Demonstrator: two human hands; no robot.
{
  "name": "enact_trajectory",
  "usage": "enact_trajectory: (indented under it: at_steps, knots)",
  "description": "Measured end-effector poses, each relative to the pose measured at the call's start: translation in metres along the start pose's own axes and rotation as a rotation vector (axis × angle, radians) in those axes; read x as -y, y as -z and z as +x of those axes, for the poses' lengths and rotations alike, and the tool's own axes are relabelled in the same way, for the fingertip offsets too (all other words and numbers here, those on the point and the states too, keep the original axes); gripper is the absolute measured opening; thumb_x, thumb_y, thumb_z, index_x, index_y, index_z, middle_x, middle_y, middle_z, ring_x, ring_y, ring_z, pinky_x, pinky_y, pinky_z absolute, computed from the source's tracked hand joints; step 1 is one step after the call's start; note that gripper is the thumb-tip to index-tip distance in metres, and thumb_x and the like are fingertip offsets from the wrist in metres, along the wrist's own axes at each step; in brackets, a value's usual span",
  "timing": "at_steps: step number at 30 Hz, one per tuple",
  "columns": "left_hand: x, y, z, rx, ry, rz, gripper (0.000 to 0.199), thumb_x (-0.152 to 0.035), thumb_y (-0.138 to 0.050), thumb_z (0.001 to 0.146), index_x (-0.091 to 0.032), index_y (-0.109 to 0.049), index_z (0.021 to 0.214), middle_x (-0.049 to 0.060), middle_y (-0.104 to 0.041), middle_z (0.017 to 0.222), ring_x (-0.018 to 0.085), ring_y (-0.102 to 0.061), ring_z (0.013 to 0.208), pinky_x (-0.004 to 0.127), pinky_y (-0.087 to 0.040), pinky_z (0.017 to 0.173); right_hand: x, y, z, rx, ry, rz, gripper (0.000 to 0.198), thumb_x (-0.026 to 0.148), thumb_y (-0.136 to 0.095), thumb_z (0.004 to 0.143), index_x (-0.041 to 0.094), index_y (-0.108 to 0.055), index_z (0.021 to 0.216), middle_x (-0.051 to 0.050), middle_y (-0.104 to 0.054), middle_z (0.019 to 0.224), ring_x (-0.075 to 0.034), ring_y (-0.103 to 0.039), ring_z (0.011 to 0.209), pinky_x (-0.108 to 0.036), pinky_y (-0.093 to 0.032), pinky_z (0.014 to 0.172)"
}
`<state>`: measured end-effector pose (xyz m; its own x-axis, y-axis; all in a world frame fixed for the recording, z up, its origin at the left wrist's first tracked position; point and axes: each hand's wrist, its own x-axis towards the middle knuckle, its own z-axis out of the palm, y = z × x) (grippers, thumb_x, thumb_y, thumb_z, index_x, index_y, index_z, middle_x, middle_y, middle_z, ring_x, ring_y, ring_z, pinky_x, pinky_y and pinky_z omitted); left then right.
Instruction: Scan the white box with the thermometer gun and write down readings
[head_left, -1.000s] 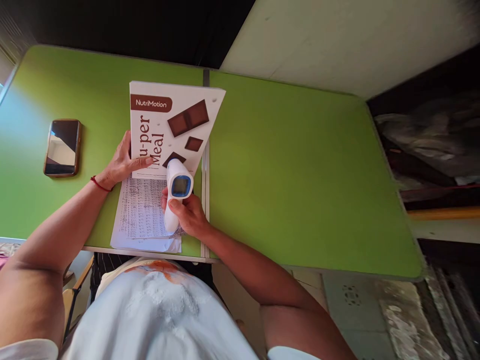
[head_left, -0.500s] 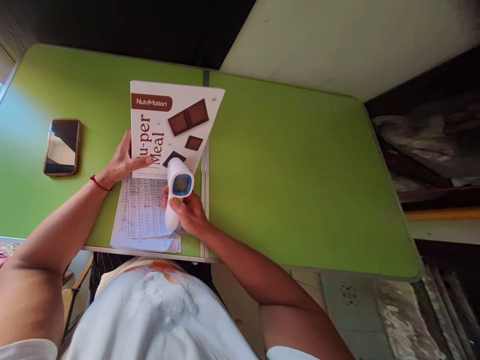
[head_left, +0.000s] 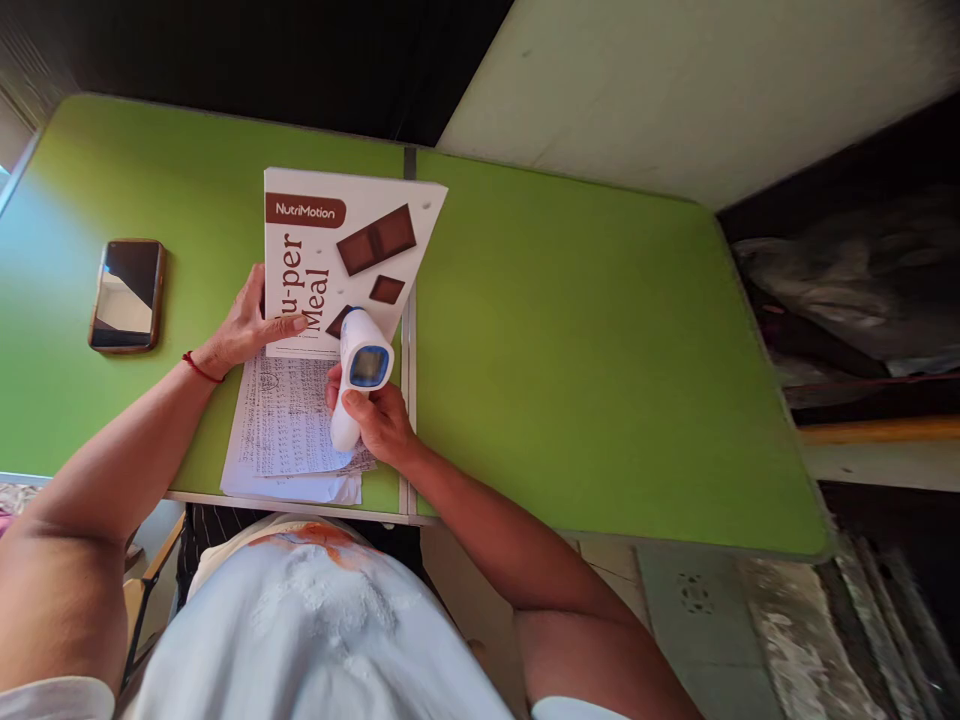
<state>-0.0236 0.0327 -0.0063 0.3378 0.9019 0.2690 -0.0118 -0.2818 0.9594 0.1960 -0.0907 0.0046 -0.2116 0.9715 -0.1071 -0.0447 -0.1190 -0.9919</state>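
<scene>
Infrared thermometer [head_left: 358, 372], gripped in the right hand [head_left: 379, 420] with fingers curled round its handle, is aimed at the box [head_left: 341, 260]. Left hand [head_left: 244, 328], fingers spread, steadies it over handwritten papers [head_left: 285, 420]. Next: hold steady, read the display.

So there's a bright green counter [head_left: 585, 330] made of two panels with a dark seam running between them. Over on the left side sits a phone [head_left: 126, 296] in a brownish case, screen up and catching a reflection, well apart from everything else. Past the far edge of the counter it's just dark, plus a pale cream slab [head_left: 675, 90] angling off to the right. Right side looks like a cluttered dark shelf area, too blurry to make out. Grey tiled floor [head_left: 705, 600] below.
</scene>
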Motion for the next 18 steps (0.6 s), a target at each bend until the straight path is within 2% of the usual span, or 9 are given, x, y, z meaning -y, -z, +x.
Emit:
enact_trajectory:
  at_steps: [13,18]
  knots:
    - [0.0032,0.0002,0.0,0.0,-0.021,0.015,0.073,-0.053,-0.095,0.07,-0.024,-0.059,0.127,0.008,-0.069,0.118,0.029,-0.068,0.105,0.047,-0.059,0.09,-0.0014,0.0032,0.001,0.029,0.037,0.016,0.056,0.079,-0.066,0.08,0.027,-0.065,0.097,-0.002,-0.061,0.078,-0.02,-0.059,0.073,-0.038,-0.051,0.065]
    - [0.0014,0.0,0.0003,0.002,-0.008,0.013,0.074,-0.054,-0.095,0.069,-0.023,-0.058,0.125,0.008,-0.069,0.118,0.029,-0.068,0.106,0.045,-0.058,0.089,-0.0009,0.0022,0.0014,0.025,0.012,0.0,0.057,0.082,-0.066,0.078,0.027,-0.063,0.093,-0.002,-0.06,0.076,-0.02,-0.058,0.072,-0.037,-0.05,0.064]
